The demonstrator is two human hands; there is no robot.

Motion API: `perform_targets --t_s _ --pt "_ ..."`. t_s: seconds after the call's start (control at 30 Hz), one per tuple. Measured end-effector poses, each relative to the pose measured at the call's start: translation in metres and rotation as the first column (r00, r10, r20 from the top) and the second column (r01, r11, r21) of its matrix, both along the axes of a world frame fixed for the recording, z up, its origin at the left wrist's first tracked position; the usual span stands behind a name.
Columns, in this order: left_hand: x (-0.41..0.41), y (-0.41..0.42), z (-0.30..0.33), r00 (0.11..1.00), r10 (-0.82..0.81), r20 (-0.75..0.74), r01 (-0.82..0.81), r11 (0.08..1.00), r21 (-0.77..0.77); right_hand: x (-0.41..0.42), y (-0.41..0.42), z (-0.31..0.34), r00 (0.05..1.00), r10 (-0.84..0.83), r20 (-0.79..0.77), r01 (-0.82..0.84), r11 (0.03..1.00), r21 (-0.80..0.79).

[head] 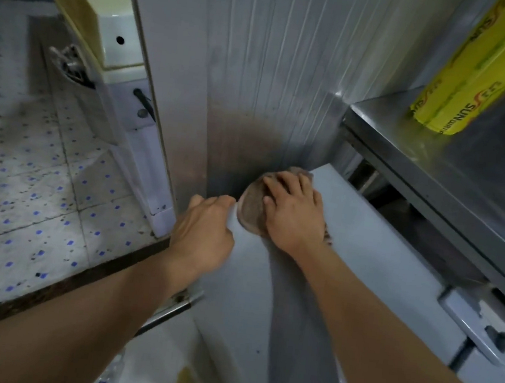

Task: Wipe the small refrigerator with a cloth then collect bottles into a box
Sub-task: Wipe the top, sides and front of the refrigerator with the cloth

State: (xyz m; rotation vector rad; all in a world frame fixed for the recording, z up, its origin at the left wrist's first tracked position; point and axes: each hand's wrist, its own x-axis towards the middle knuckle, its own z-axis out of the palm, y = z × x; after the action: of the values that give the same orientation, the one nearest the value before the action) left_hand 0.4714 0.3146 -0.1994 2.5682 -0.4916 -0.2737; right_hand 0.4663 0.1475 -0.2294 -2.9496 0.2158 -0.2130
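Both forearms reach in from bottom of frame, bare, no sleeves. Below them at the bottom edge: a pale surface with a yellowish stain and something clear-plastic at the very edge, too blurred to identify. Small refrigerator: grey flat top runs from bottom centre up to the far corner, smeared by motion blur. A pale hinge bracket sits at its right side. Left hand is at the refrigerator's left top edge, fingers curled over the edge, thumb side toward the cloth; gripping the edge itself, nothing else in it. Right hand lies palm down, fingers spread and nearly flat, pressing the cloth onto the top near the far left corner. Cloth is brownish, bunched, sticks out left of and beyond the fingers, a bit also showing right of the wrist; its far end touches or nearly touches the ribbed metal wall behind. Wall has a dark smudge just above the cloth. Right: stainless shelf above the refrigerator level, with a yellow wrap roll standing tilted on it. Left: tiled floor with blue specks, white cabinet further back.
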Motion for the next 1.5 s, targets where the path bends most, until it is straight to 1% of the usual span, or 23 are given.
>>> perform_targets --t_s 0.1,0.2,0.33,0.4,0.53,0.67,0.73,0.8,0.87,0.93,1.0,1.03,1.1,1.17,1.23,1.3,1.33,1.37,1.43,1.47,1.5 --pt "0.008 -0.015 -0.002 0.999 -0.038 -0.029 0.039 0.999 0.034 0.016 -0.036 -0.001 0.999 -0.045 -0.001 0.045 0.999 0.01" --pt "0.015 -0.022 -0.006 0.998 -0.064 -0.019 0.065 0.997 0.051 0.025 -0.063 -0.001 0.994 -0.111 0.003 0.111 0.994 0.019" --pt "0.013 -0.018 -0.015 0.998 -0.06 -0.028 0.06 0.998 -0.004 0.038 -0.08 0.006 0.972 -0.217 -0.09 0.222 0.974 0.052" --pt "0.011 -0.017 -0.015 0.999 -0.045 -0.025 0.045 0.999 -0.014 0.038 -0.082 0.008 0.964 -0.237 -0.121 0.245 0.968 0.055" --pt "0.014 -0.019 -0.014 0.998 -0.033 -0.052 0.033 0.999 0.002 0.0 -0.092 0.007 0.94 -0.319 -0.124 0.323 0.947 0.008" --pt "0.014 -0.019 -0.014 0.998 -0.008 -0.066 0.007 1.0 -0.013 -0.074 -0.111 0.006 0.882 -0.451 -0.136 0.448 0.892 -0.053" --pt "0.015 -0.019 -0.014 0.997 -0.012 -0.08 0.012 1.0 0.004 -0.097 -0.112 0.006 0.847 -0.51 -0.15 0.507 0.86 -0.063" --pt "0.015 -0.016 -0.013 0.993 -0.02 -0.115 0.022 1.0 0.015 -0.098 -0.109 0.006 0.806 -0.567 -0.173 0.566 0.822 -0.06" --pt "0.01 -0.01 -0.011 0.993 0.006 -0.119 -0.006 1.0 0.002 -0.085 -0.106 0.01 0.78 -0.594 -0.199 0.6 0.799 -0.036" --pt "0.001 -0.002 -0.008 0.997 0.047 -0.053 -0.046 0.999 0.004 -0.075 -0.099 0.014 0.804 -0.562 -0.197 0.565 0.824 -0.044" --pt "-0.009 0.011 -0.007 0.996 0.089 0.022 -0.089 0.996 0.024 -0.076 -0.079 0.014 0.872 -0.455 -0.18 0.447 0.891 -0.081" --pt "-0.013 0.02 -0.008 0.993 0.11 0.032 -0.111 0.994 0.012 -0.08 -0.061 0.012 0.911 -0.374 -0.176 0.365 0.927 -0.08" --pt "-0.018 0.034 -0.009 0.993 0.118 0.009 -0.117 0.992 -0.046 -0.094 -0.011 0.007 0.97 -0.19 -0.15 0.188 0.982 -0.031" --pt "-0.02 0.043 -0.011 0.997 0.078 -0.014 -0.079 0.993 -0.091 -0.113 0.039 0.006 0.99 -0.021 -0.139 0.021 1.0 0.001" --pt "-0.02 0.046 -0.013 0.997 0.074 -0.033 -0.076 0.994 -0.082 -0.128 0.063 0.006 0.989 0.077 -0.126 -0.079 0.997 -0.007" --pt "-0.019 0.046 -0.014 0.994 0.091 -0.064 -0.097 0.991 -0.093 -0.13 0.048 0.008 0.982 0.13 -0.136 -0.135 0.991 -0.026" --pt "-0.02 0.046 -0.015 0.992 0.101 -0.079 -0.109 0.988 -0.106 -0.126 0.03 0.008 0.983 0.117 -0.139 -0.122 0.992 -0.034" --pt "-0.019 0.046 -0.016 0.99 0.109 -0.088 -0.119 0.986 -0.116 -0.12 0.01 0.007 0.987 0.066 -0.149 -0.073 0.996 -0.044" --pt "-0.02 0.045 -0.018 0.989 0.123 -0.086 -0.132 0.984 -0.119 -0.105 -0.028 0.009 0.971 -0.145 -0.189 0.137 0.989 -0.052" --pt "-0.02 0.044 -0.019 0.988 0.128 -0.082 -0.137 0.983 -0.121 -0.099 -0.04 0.011 0.948 -0.248 -0.199 0.242 0.969 -0.053" --pt "-0.02 0.045 -0.02 0.988 0.134 -0.082 -0.143 0.981 -0.128 -0.095 -0.044 0.011 0.927 -0.317 -0.201 0.314 0.948 -0.048"
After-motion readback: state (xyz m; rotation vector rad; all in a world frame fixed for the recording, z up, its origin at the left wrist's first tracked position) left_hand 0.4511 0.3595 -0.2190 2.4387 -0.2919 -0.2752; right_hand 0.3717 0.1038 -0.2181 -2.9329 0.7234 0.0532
